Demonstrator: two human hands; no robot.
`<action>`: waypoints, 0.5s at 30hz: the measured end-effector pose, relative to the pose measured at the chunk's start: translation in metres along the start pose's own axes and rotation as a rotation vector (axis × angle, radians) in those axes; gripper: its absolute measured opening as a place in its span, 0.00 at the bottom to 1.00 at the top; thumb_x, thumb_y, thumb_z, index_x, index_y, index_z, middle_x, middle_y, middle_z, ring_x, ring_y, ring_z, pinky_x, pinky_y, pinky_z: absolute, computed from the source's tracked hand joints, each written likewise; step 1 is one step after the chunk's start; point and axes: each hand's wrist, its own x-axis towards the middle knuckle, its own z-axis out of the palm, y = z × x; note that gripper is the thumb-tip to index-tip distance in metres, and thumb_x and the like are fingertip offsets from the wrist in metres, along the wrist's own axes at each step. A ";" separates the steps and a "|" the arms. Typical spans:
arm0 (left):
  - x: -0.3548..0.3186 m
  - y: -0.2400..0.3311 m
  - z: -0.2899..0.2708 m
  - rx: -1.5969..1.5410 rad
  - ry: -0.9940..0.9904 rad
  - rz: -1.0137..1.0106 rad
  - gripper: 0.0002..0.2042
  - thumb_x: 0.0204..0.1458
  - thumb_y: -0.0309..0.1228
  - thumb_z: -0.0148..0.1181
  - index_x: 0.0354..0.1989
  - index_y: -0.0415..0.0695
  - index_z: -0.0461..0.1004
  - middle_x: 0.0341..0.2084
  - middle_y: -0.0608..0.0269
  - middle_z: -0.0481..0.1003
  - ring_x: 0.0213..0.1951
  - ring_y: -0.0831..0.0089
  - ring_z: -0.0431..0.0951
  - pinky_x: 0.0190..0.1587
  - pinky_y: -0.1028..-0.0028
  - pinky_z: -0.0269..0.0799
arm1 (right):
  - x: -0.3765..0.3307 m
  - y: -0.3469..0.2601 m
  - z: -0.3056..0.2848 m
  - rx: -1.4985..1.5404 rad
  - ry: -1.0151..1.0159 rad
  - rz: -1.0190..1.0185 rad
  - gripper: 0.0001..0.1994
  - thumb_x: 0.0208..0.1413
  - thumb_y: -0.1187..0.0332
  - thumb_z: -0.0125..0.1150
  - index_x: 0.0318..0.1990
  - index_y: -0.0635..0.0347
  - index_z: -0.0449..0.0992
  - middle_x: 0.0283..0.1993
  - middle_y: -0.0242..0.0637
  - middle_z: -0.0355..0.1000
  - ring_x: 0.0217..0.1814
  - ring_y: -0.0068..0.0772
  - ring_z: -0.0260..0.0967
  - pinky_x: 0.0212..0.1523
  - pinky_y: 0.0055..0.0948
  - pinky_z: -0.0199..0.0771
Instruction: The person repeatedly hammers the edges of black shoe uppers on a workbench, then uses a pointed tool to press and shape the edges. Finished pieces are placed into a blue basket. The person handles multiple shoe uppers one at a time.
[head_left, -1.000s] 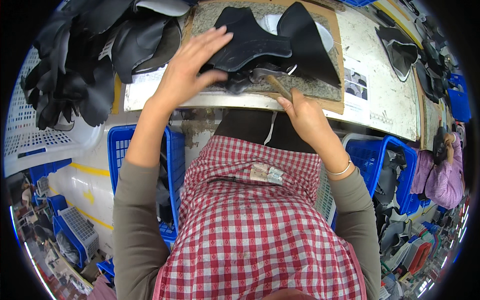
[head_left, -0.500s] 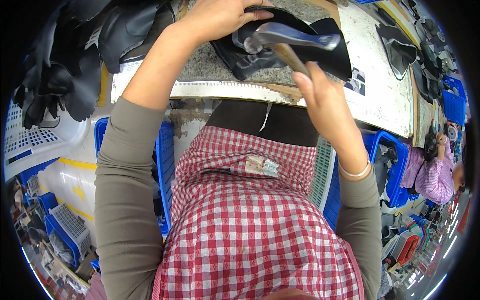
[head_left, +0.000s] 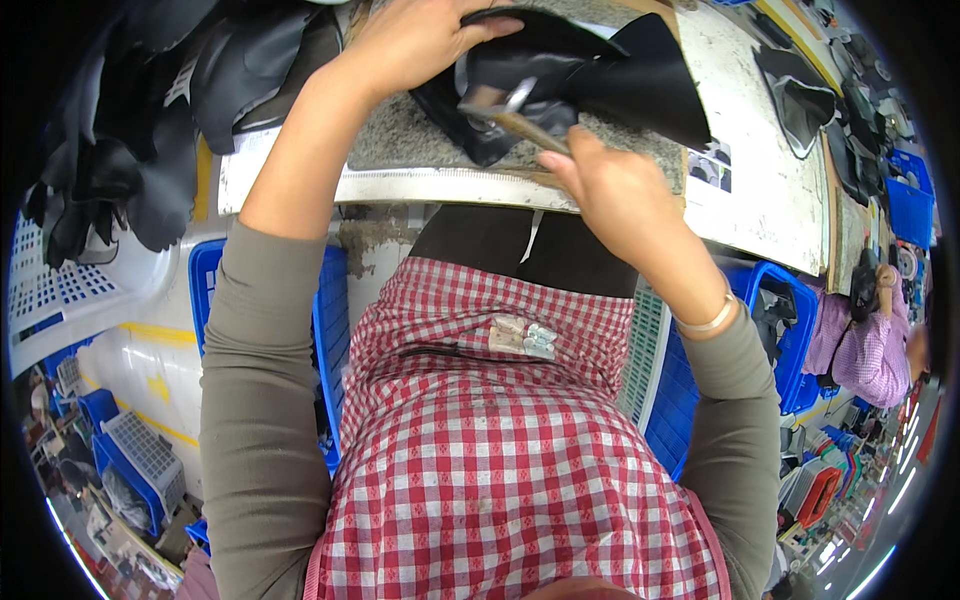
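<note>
A black leather piece (head_left: 650, 85), shaped like a boot upper with folded panels, lies on a speckled stone slab (head_left: 395, 138). My left hand (head_left: 415, 45) pinches its far left edge, thumb on top, with the fingertips partly hidden. Closed round the wooden handle of a hammer (head_left: 533, 131) is my right hand (head_left: 628, 195), at the near side of the slab. The hammer's head is blurred by motion and lies low over the left part of the leather; whether it touches cannot be made out.
Black leather pieces (head_left: 150, 150) hang in a heap at the left, above a white basket (head_left: 60, 280). Another leather piece (head_left: 795, 95) lies on the white table (head_left: 745, 200) at right. Blue crates (head_left: 790, 345) stand below the table; a person in pink check (head_left: 870, 345) sits at far right.
The hammer has swung down and left, its head turning from broadside view to a blur low over the leather. My left hand and the leather's left edge have shifted slightly left.
</note>
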 end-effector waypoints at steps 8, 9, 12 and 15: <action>0.019 0.017 0.008 0.106 0.016 -0.232 0.22 0.65 0.49 0.53 0.54 0.43 0.79 0.46 0.40 0.80 0.50 0.41 0.79 0.53 0.52 0.74 | 0.001 0.021 -0.003 -0.058 0.032 0.037 0.22 0.69 0.50 0.55 0.38 0.66 0.73 0.20 0.53 0.74 0.24 0.60 0.76 0.25 0.50 0.76; 0.020 0.021 0.009 0.131 0.005 -0.279 0.22 0.65 0.49 0.53 0.53 0.43 0.79 0.46 0.40 0.80 0.50 0.41 0.79 0.53 0.52 0.74 | 0.000 0.026 -0.004 -0.115 0.049 0.052 0.22 0.69 0.50 0.55 0.38 0.66 0.73 0.20 0.54 0.74 0.25 0.61 0.76 0.26 0.50 0.76; 0.016 0.027 0.011 0.170 -0.019 -0.372 0.22 0.65 0.50 0.53 0.53 0.44 0.80 0.45 0.40 0.80 0.50 0.40 0.79 0.52 0.51 0.74 | -0.001 0.036 -0.003 0.022 0.036 0.164 0.23 0.70 0.50 0.54 0.36 0.65 0.72 0.20 0.54 0.73 0.25 0.62 0.76 0.27 0.51 0.76; 0.014 0.022 0.009 0.074 0.061 -0.248 0.22 0.65 0.50 0.54 0.54 0.45 0.80 0.45 0.41 0.80 0.50 0.41 0.79 0.52 0.51 0.74 | 0.003 0.045 -0.001 -0.058 0.045 0.122 0.24 0.71 0.49 0.52 0.36 0.65 0.73 0.21 0.54 0.74 0.26 0.62 0.76 0.27 0.51 0.76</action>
